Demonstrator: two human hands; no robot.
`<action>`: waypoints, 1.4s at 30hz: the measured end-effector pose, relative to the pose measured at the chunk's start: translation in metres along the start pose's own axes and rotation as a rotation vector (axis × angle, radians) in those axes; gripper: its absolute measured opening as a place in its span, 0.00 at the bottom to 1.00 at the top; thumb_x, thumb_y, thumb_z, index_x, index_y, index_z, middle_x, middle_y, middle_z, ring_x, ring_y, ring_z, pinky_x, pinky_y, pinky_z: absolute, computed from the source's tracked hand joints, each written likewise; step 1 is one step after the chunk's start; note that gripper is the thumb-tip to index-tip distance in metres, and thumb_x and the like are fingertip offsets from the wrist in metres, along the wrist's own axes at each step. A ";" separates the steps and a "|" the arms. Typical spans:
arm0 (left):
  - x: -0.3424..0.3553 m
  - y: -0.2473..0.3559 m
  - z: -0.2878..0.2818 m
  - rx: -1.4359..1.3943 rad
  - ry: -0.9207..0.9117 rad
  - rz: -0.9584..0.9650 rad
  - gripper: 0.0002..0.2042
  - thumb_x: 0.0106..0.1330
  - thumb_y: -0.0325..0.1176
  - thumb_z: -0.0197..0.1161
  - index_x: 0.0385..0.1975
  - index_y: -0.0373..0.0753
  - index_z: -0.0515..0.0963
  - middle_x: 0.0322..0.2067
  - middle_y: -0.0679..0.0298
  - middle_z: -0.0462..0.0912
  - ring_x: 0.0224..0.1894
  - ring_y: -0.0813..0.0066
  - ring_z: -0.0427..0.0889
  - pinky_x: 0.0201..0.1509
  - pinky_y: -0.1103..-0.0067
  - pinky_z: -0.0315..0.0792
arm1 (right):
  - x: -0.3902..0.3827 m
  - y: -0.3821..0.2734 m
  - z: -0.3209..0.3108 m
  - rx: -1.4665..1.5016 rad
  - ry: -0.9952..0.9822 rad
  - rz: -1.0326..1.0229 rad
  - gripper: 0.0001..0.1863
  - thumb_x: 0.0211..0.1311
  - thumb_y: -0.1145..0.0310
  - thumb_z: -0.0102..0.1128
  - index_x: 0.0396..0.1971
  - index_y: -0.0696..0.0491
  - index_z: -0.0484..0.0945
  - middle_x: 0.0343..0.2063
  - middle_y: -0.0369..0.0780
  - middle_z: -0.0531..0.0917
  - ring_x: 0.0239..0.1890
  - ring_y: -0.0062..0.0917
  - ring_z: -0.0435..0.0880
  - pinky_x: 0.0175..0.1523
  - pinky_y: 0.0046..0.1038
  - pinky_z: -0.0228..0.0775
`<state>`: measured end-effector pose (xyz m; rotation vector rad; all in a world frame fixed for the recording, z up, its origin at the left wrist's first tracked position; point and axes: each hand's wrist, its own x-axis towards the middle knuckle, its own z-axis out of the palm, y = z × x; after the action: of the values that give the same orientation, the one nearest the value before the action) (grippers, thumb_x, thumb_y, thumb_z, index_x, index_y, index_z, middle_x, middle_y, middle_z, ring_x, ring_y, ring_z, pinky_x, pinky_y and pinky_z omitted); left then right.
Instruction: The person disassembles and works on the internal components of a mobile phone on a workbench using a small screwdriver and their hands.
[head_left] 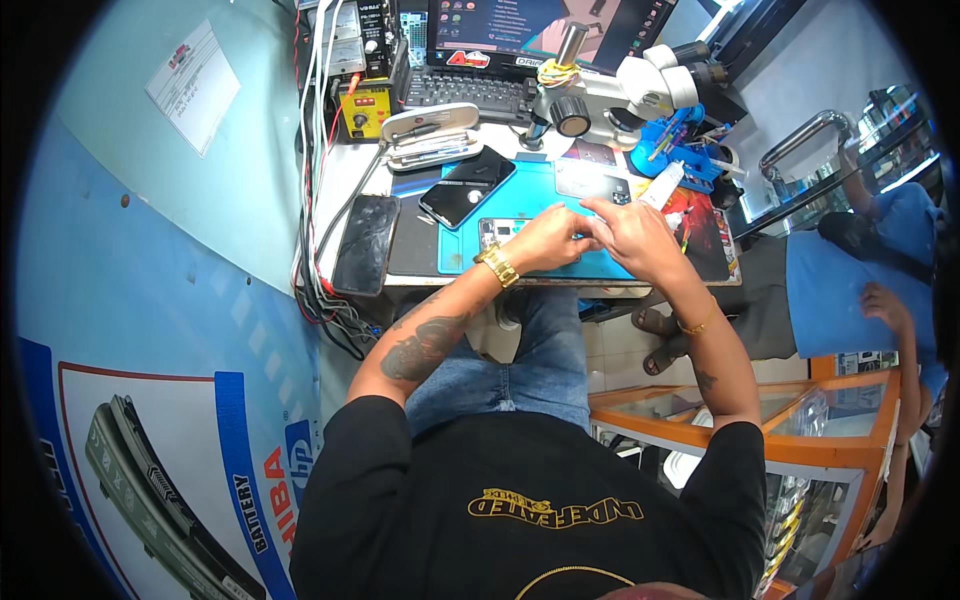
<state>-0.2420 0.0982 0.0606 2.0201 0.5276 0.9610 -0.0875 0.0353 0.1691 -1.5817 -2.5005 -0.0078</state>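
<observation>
We see a white-topped workbench (352, 160) carrying a turquoise mat (532, 190), a black keyboard (462, 92), an open tool case (432, 122), and, at its left front, a dark phone (367, 245).

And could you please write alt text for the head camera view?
A left hand and a right hand are close together, the left partly hiding an opened phone on a blue mat; behind are a microscope and a keyboard.
</observation>
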 end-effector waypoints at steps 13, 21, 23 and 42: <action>-0.016 0.009 -0.012 0.443 -0.119 -0.097 0.19 0.57 0.45 0.76 0.47 0.48 0.86 0.59 0.61 0.79 0.65 0.60 0.73 0.74 0.41 0.50 | -0.002 0.013 0.004 0.217 0.102 -0.088 0.20 0.64 0.62 0.63 0.55 0.52 0.79 0.32 0.50 0.86 0.40 0.47 0.85 0.45 0.45 0.76; -0.036 -0.006 0.012 0.534 0.053 -0.062 0.07 0.60 0.40 0.72 0.36 0.49 0.91 0.65 0.62 0.74 0.72 0.52 0.64 0.72 0.31 0.39 | -0.007 0.002 -0.008 0.194 -0.055 0.086 0.19 0.61 0.71 0.62 0.54 0.53 0.80 0.42 0.49 0.86 0.44 0.46 0.84 0.49 0.44 0.76; -0.039 -0.009 0.014 0.532 0.061 -0.081 0.08 0.60 0.40 0.72 0.36 0.49 0.91 0.66 0.62 0.74 0.72 0.52 0.64 0.72 0.31 0.38 | -0.006 0.001 -0.004 0.117 -0.212 0.254 0.19 0.61 0.71 0.62 0.53 0.53 0.80 0.43 0.49 0.86 0.45 0.45 0.84 0.49 0.44 0.76; -0.036 -0.009 0.018 0.577 0.065 -0.068 0.07 0.61 0.39 0.72 0.36 0.51 0.91 0.62 0.67 0.79 0.71 0.55 0.65 0.73 0.32 0.38 | -0.007 0.016 0.006 0.170 -0.039 0.167 0.18 0.64 0.65 0.63 0.52 0.54 0.81 0.37 0.47 0.88 0.41 0.43 0.86 0.50 0.41 0.74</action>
<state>-0.2503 0.0709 0.0308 2.4582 0.9911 0.9029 -0.0711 0.0369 0.1605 -1.7272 -2.3175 0.2538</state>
